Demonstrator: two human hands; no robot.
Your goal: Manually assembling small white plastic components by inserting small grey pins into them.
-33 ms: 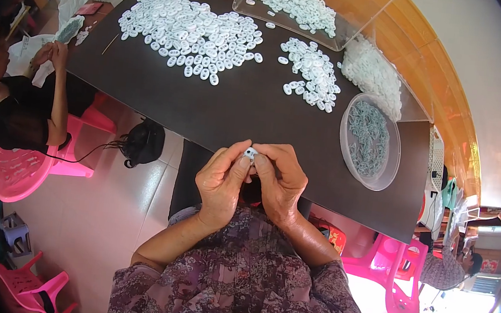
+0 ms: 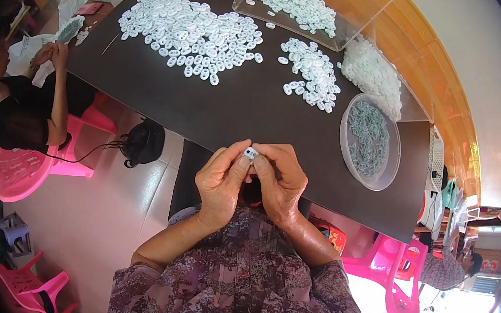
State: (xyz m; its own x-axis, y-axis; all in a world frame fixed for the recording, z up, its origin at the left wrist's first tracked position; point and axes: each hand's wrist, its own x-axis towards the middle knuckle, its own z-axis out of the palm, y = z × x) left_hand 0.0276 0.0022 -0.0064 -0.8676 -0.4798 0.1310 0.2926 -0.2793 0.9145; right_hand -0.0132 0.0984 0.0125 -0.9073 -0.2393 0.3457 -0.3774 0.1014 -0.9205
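Note:
A small white oval plastic piece with dark holes (image 2: 250,153) is pinched between both hands at the table's near edge. The thumb and fingers of my left hand (image 2: 221,184) close on its left side. My right hand (image 2: 279,181) grips the same piece from the right with thumb and forefinger. Fingertips cover much of it, so any smaller part in it is hidden. Beyond the hands, a large heap of white oval pieces (image 2: 190,28) lies on the dark table (image 2: 218,116). A smaller heap of similar pieces (image 2: 314,71) lies to its right.
A round clear tub (image 2: 343,136) at right holds many small grey-green parts. Behind it are a bag of white pieces (image 2: 372,74) and a clear box (image 2: 237,2) with more pieces. A thin stick (image 2: 110,44) lies far left. A co-worker (image 2: 24,102) sits at left near pink chairs (image 2: 19,178).

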